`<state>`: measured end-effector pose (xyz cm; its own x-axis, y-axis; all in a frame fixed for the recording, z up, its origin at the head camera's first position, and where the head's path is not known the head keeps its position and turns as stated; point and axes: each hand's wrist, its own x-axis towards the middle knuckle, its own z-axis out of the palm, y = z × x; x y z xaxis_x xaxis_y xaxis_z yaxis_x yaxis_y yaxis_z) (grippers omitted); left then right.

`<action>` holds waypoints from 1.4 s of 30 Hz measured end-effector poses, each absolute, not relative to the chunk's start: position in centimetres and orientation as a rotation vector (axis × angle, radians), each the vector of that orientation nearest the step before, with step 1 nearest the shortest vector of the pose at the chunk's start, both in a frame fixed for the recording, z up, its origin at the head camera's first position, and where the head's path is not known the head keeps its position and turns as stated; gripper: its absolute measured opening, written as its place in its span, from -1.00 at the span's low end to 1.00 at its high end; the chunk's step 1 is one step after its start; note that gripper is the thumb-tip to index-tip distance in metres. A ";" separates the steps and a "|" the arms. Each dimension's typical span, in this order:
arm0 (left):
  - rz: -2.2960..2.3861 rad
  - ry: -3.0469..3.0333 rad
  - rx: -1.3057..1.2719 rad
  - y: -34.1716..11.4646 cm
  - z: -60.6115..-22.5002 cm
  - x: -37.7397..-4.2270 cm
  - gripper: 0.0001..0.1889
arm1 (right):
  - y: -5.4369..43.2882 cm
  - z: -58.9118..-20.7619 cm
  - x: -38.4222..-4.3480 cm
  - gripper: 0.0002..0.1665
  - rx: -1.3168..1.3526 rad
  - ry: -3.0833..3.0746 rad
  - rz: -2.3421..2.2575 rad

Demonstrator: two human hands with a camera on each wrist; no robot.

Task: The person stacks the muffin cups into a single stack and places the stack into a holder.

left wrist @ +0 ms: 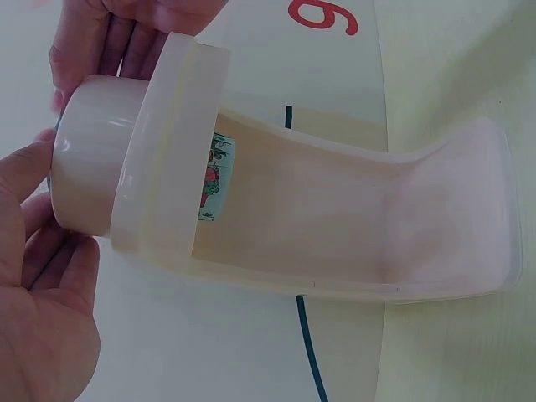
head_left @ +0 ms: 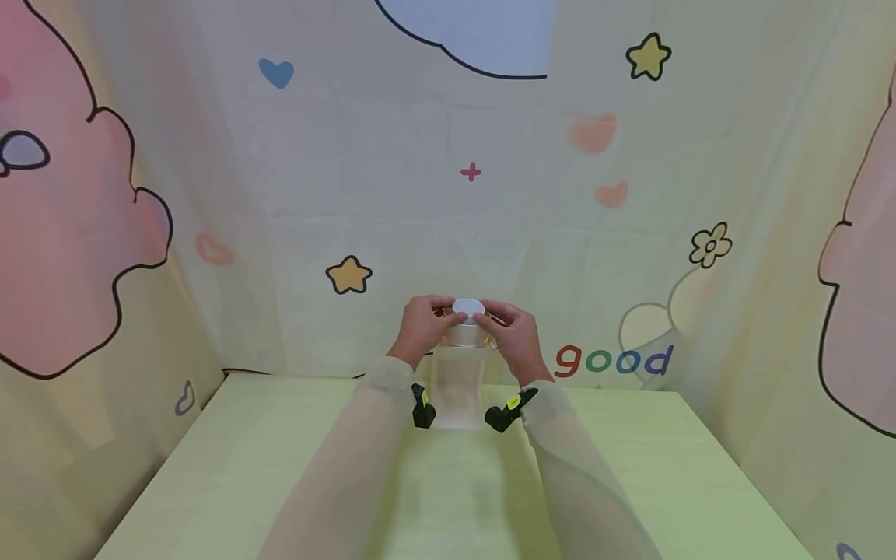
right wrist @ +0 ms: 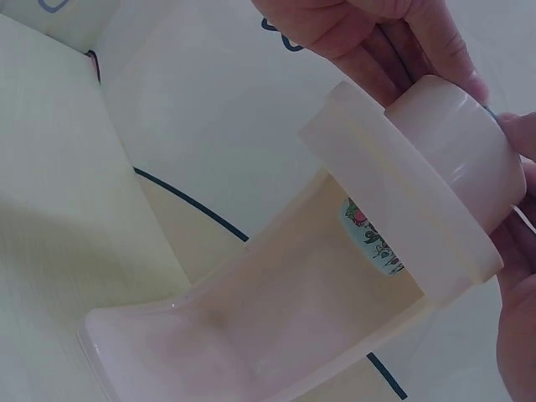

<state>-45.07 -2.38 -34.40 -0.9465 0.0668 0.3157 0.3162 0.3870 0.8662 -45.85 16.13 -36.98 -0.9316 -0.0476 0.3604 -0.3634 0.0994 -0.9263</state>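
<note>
At the far end of the table stands a pale pink plastic stand [head_left: 458,389] with a broad foot, a curved back and a thick collar [left wrist: 167,151] at the top. A white, glossy, cup-like round container [left wrist: 94,159] rises out of the collar. Its pale top [head_left: 469,310] faces up, and a patterned lower part [right wrist: 373,239] shows below the collar. My left hand [head_left: 422,325] grips the container from the left, thumb at the top edge. From the right, my right hand [head_left: 516,334] holds it likewise, its thumb close to the other.
The pale green table [head_left: 448,482] ends at a printed cloth backdrop [head_left: 392,187] just behind the stand. Cloth sides [head_left: 133,327] rise to the left and right. A small black wrist camera [head_left: 423,406] sits below each hand, beside the stand.
</note>
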 end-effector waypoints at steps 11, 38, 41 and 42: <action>-1.561 -2.420 -0.384 -2.4 -34.6 -44.9 -0.57 | 16.5 -36.2 -45.0 -0.50 0.350 -2.233 1.857; -1.241 -2.515 -0.620 -6.4 -35.9 -41.5 -0.35 | 19.7 -35.8 -42.1 -0.44 0.338 -2.459 1.461; -1.078 -2.541 -0.656 -7.4 -36.2 -40.8 -0.35 | 20.6 -36.3 -41.5 -0.46 0.333 -2.468 1.379; -1.039 -2.544 -0.666 -7.7 -36.4 -40.5 -0.35 | 21.0 -36.4 -41.3 -0.46 0.327 -2.470 1.361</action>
<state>-40.49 -7.71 -36.35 -0.8430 0.3002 0.4465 0.5269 0.6281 0.5726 -41.31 20.95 -36.45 -0.9285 -0.0531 0.3674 -0.3390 0.5245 -0.7810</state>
